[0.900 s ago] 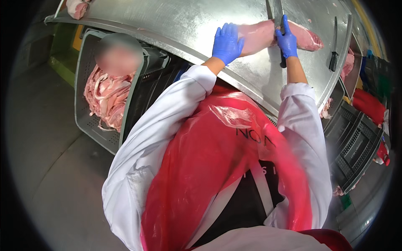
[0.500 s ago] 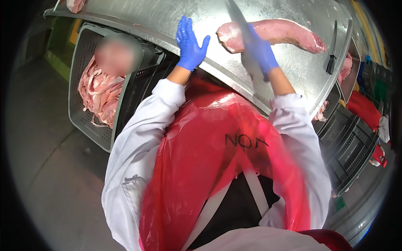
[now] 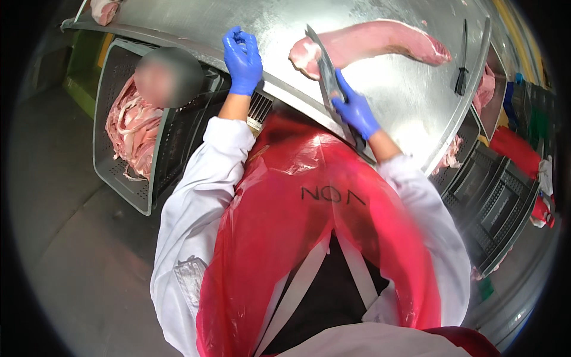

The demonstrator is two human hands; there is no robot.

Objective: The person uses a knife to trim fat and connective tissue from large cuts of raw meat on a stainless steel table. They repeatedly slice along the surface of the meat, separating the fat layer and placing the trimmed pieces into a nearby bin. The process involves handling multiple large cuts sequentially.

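Now the right hand (image 3: 355,112) is wrapped around a knife (image 3: 326,66), blade tip at the near end of the long pink meat cut (image 3: 372,43) at upper centre. Meanwhile the left hand (image 3: 242,59) hovers loosely curled over the steel table (image 3: 279,24), holding nothing. Unpinned on wet steel, that meat could slide under the blade, and the edge might skid toward a glove.

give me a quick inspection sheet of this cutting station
surface: curved steel table, shiny, bare near the hands
job's things: long pink cut of meat lying on the table; knife, blade tip at the meat's near end
clutter: second dark-handled knife by the table's right rim; another meat piece at the far left
grippers: left hand blue-gloved, open, raised over the table, holding nothing; right hand blue-gloved, shut on the knife
cables: nothing seen
surroundings: grey crate with pale meat trimmings on the left; dark crates on the right
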